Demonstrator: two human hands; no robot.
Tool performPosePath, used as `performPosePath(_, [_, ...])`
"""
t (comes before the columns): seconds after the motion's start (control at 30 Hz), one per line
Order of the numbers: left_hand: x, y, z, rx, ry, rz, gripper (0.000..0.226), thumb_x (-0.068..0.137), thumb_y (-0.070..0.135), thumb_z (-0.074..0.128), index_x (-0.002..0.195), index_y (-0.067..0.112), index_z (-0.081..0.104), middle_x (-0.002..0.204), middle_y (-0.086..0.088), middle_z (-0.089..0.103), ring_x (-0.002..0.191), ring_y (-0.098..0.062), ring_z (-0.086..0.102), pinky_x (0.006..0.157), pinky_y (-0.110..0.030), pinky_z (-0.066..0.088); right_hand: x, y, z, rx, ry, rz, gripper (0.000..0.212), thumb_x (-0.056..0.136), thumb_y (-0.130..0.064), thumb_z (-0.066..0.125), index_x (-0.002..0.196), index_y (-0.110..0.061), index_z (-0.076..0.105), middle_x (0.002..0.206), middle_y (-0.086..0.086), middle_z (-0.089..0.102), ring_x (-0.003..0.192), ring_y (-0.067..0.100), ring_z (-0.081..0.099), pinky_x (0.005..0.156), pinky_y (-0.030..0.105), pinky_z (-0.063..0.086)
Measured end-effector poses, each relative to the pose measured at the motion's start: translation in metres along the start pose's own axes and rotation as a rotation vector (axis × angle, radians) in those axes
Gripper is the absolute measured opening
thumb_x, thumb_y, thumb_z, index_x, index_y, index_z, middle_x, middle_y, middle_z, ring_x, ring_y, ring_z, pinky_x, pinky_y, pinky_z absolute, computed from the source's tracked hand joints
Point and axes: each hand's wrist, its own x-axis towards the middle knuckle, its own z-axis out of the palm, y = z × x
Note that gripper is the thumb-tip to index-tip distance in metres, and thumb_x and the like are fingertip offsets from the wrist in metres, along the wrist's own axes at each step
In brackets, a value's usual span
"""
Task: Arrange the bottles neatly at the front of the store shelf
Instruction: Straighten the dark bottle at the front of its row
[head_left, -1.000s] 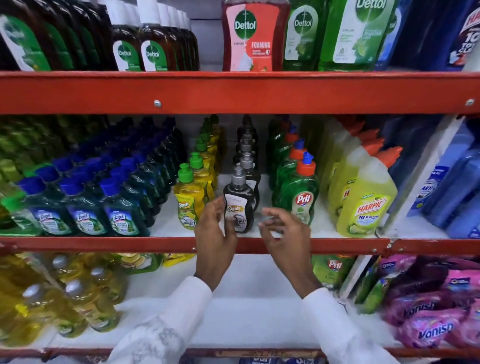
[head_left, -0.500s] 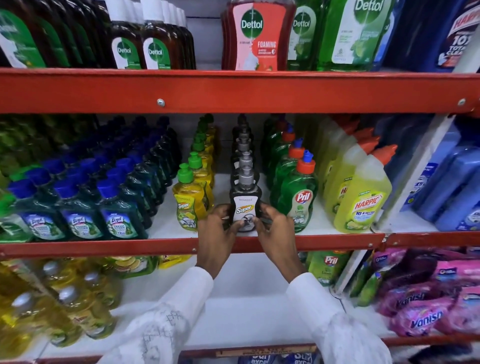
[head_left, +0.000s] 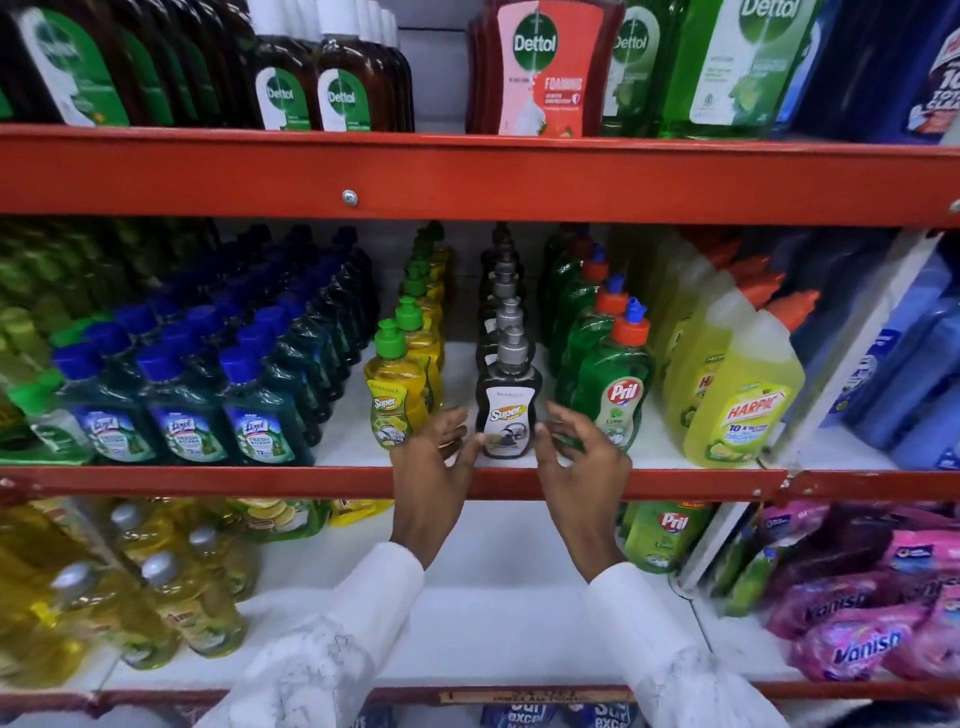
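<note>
A black Super bottle (head_left: 508, 415) with a grey pump cap stands upright at the front edge of the middle shelf (head_left: 208, 480), heading a row of like bottles. My left hand (head_left: 434, 467) is at its lower left and my right hand (head_left: 579, 457) at its lower right. On both hands the fingers are spread and the tips just reach the bottle's sides without closing on it. To the left, a yellow Super bottle (head_left: 395, 395) with a green cap leads its own row. A green Pril bottle (head_left: 615, 389) stands to the right, partly behind my right fingers.
Blue-capped Lizol bottles (head_left: 182, 410) fill the shelf's left, yellow Harpic bottles (head_left: 737, 405) the right. Dettol bottles (head_left: 545, 67) stand on the shelf above. The lower shelf holds yellow bottles (head_left: 182, 608) at left and pink Vanish packs (head_left: 857, 639) at right.
Both hands closed around the black Super bottle and brought it forward to the shelf's front edge. Since then their fingers have loosened and spread away from its sides.
</note>
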Motion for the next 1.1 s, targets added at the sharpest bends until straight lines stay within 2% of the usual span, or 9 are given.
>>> performPosePath(0.07, [-0.007, -0.003, -0.019, 0.009, 0.172, 0.049, 0.023, 0.086, 0.007, 0.072, 0.104, 0.022, 0.072, 0.095, 0.009, 0.074, 0.085, -0.004, 0.071, 0.08, -0.015, 0.055, -0.008, -0.006, 0.004, 0.037, 0.083, -0.066, 0.021, 0.086, -0.009, 0.072, 0.106, -0.015, 0.075, 0.096, 0.0, 0.076, 0.083, 0.005, 0.072, 0.076, 0.023, 0.06])
performPosePath(0.17, [0.002, -0.013, -0.049, 0.005, 0.344, 0.085, 0.031, 0.083, -0.002, 0.064, 0.105, 0.019, 0.064, 0.098, -0.002, 0.069, 0.09, -0.016, 0.068, 0.083, -0.027, 0.056, -0.014, -0.018, 0.028, 0.037, -0.041, -0.107, 0.021, 0.087, -0.009, 0.071, 0.106, -0.017, 0.076, 0.093, -0.001, 0.077, 0.077, 0.005, 0.071, 0.073, 0.02, 0.059])
performPosePath(0.23, [0.015, -0.021, -0.062, 0.059, 0.328, 0.028, 0.037, 0.083, 0.0, 0.062, 0.118, 0.011, 0.059, 0.112, -0.009, 0.065, 0.099, -0.022, 0.065, 0.089, -0.032, 0.056, -0.015, -0.026, 0.051, -0.008, -0.2, -0.111, 0.028, 0.088, -0.011, 0.069, 0.114, -0.019, 0.073, 0.097, 0.002, 0.077, 0.08, 0.008, 0.072, 0.078, 0.023, 0.06])
performPosePath(0.33, [0.034, -0.032, -0.07, 0.205, 0.094, -0.062, 0.051, 0.085, 0.003, 0.066, 0.133, 0.005, 0.052, 0.13, -0.01, 0.063, 0.112, -0.027, 0.064, 0.096, -0.037, 0.052, -0.013, -0.033, 0.08, -0.072, -0.374, -0.128, 0.039, 0.088, -0.013, 0.067, 0.127, -0.015, 0.065, 0.11, 0.005, 0.076, 0.094, 0.018, 0.073, 0.088, 0.034, 0.06])
performPosePath(0.43, [0.041, -0.037, -0.072, 0.238, -0.072, -0.03, 0.04, 0.081, -0.001, 0.067, 0.119, 0.011, 0.061, 0.112, -0.009, 0.073, 0.1, -0.027, 0.068, 0.082, -0.022, 0.05, -0.009, -0.036, 0.096, -0.125, -0.434, -0.127, 0.037, 0.087, -0.012, 0.068, 0.124, -0.016, 0.066, 0.112, 0.004, 0.076, 0.095, 0.021, 0.073, 0.088, 0.037, 0.06])
performPosePath(0.5, [0.041, -0.037, -0.074, 0.253, -0.066, -0.01, 0.036, 0.08, -0.003, 0.069, 0.114, 0.011, 0.066, 0.103, -0.008, 0.075, 0.091, -0.02, 0.069, 0.071, -0.001, 0.041, -0.008, -0.035, 0.1, -0.116, -0.45, -0.107, 0.033, 0.088, -0.015, 0.068, 0.121, -0.018, 0.068, 0.111, 0.002, 0.077, 0.094, 0.018, 0.074, 0.087, 0.039, 0.06])
performPosePath(0.57, [0.04, -0.036, -0.076, 0.222, -0.063, 0.004, 0.038, 0.079, -0.002, 0.074, 0.114, 0.011, 0.068, 0.102, -0.006, 0.076, 0.087, -0.011, 0.066, 0.071, 0.006, 0.037, -0.008, -0.032, 0.099, -0.108, -0.437, -0.098, 0.032, 0.088, -0.014, 0.068, 0.12, -0.017, 0.067, 0.11, 0.003, 0.077, 0.096, 0.02, 0.073, 0.088, 0.039, 0.06])
performPosePath(0.9, [0.036, -0.036, -0.077, 0.147, -0.09, -0.026, 0.046, 0.075, 0.008, 0.084, 0.119, 0.011, 0.069, 0.105, 0.002, 0.075, 0.082, 0.005, 0.064, 0.074, 0.005, 0.042, -0.01, -0.029, 0.094, -0.119, -0.435, -0.076, 0.036, 0.087, -0.012, 0.064, 0.122, -0.017, 0.066, 0.106, 0.003, 0.077, 0.09, 0.017, 0.074, 0.088, 0.036, 0.06])
performPosePath(1.1, [0.035, -0.036, -0.075, 0.146, -0.091, -0.014, 0.046, 0.078, 0.007, 0.081, 0.121, 0.011, 0.067, 0.111, -0.003, 0.076, 0.089, -0.004, 0.066, 0.076, 0.006, 0.04, -0.011, -0.027, 0.096, -0.093, -0.41, -0.061, 0.035, 0.086, -0.013, 0.067, 0.121, -0.017, 0.067, 0.104, 0.003, 0.078, 0.087, 0.017, 0.074, 0.085, 0.039, 0.062])
